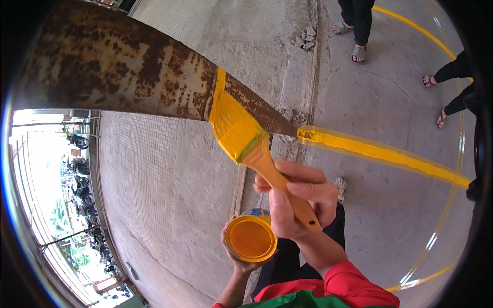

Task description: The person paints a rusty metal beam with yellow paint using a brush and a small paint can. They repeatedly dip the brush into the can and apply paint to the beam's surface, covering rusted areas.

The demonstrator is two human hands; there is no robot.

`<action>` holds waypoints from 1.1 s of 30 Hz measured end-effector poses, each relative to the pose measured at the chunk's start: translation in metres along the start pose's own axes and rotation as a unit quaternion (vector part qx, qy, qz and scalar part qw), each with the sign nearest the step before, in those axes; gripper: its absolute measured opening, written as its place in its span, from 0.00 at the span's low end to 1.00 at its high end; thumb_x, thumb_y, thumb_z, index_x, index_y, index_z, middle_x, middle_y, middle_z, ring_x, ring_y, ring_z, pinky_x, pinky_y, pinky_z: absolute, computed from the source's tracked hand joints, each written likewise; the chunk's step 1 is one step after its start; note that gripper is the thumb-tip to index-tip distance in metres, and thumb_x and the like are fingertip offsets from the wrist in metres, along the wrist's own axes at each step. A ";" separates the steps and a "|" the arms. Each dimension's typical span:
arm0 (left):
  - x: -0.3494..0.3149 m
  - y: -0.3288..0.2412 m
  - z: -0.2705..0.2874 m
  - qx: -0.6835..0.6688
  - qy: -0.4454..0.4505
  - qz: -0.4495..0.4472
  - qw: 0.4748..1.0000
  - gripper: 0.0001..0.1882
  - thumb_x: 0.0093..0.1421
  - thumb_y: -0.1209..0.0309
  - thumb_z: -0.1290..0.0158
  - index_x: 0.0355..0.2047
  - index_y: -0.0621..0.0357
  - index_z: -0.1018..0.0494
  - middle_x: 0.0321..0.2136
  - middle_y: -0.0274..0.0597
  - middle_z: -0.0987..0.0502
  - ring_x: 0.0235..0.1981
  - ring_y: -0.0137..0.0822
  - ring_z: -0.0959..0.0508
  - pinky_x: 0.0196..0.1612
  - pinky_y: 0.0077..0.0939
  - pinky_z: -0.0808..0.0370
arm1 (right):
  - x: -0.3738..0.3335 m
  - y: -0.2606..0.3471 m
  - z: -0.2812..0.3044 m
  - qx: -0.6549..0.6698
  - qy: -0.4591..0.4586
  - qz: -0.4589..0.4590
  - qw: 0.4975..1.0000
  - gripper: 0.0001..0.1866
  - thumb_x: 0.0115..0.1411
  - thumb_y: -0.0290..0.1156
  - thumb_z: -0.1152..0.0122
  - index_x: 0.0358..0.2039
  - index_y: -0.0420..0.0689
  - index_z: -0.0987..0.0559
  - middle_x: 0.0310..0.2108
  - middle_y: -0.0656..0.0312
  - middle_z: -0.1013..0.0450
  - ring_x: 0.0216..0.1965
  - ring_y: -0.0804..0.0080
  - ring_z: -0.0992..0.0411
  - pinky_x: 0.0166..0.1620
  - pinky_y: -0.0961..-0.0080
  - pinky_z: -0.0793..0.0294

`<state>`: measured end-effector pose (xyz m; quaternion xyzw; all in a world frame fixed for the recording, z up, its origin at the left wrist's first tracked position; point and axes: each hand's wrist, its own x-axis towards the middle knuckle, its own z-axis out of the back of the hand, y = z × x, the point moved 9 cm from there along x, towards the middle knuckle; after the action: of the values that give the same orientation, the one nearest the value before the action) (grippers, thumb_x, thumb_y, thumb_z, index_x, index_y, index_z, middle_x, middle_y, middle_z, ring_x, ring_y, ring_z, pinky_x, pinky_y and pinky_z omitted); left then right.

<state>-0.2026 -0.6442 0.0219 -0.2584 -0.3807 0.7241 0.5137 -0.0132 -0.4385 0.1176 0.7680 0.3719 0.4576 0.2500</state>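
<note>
Pinched in the fingers of my right hand [303, 197] is a wide paintbrush [272, 172] with a wooden handle, its bristles coated in yellow paint. The bristle tips touch, or nearly touch, the edge of a rusty steel column [128, 66]. A yellow painted strip [220, 79] runs along that edge just beyond the tips. Lower down, my left hand [246, 265] is wrapped round an open can of yellow paint [251, 238], held with its mouth up. Most of the left fingers are hidden behind the can.
A yellow floor line [380, 151] with tape along its sides runs right from the column's foot. Two people's sandalled feet [358, 54] [440, 118] stand at the right. Broken concrete [304, 39] lies near the floor joint. Parked motorbikes [82, 185] line the far left.
</note>
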 end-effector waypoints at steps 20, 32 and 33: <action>-0.003 0.007 0.000 -0.012 -0.004 -0.001 1.000 0.71 0.30 0.56 0.18 0.67 0.63 0.52 0.63 0.56 0.40 0.63 0.48 0.34 0.65 0.45 0.35 | 0.000 0.011 0.011 -0.016 -0.020 0.000 1.000 0.14 0.63 0.22 0.42 0.44 0.41 0.37 0.47 0.42 0.29 0.33 0.60 0.18 0.35 0.70 0.12; -0.004 0.007 0.001 0.024 0.012 0.015 1.000 0.70 0.30 0.57 0.18 0.67 0.63 0.52 0.63 0.54 0.40 0.63 0.48 0.33 0.66 0.44 0.36 | -0.007 0.003 -0.003 0.006 0.020 -0.002 1.000 0.15 0.62 0.18 0.43 0.45 0.39 0.38 0.48 0.38 0.30 0.36 0.55 0.17 0.39 0.67 0.11; -0.003 0.003 0.001 0.045 0.016 -0.009 0.999 0.70 0.30 0.57 0.18 0.67 0.63 0.52 0.63 0.55 0.39 0.63 0.48 0.33 0.66 0.44 0.36 | -0.010 0.005 -0.004 0.009 0.030 -0.012 0.999 0.15 0.61 0.17 0.43 0.45 0.39 0.38 0.49 0.38 0.30 0.36 0.54 0.17 0.39 0.67 0.11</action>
<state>-0.2037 -0.6479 0.0201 -0.2432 -0.3415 0.7316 0.5377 -0.0176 -0.4495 0.1176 0.7516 0.3926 0.4738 0.2377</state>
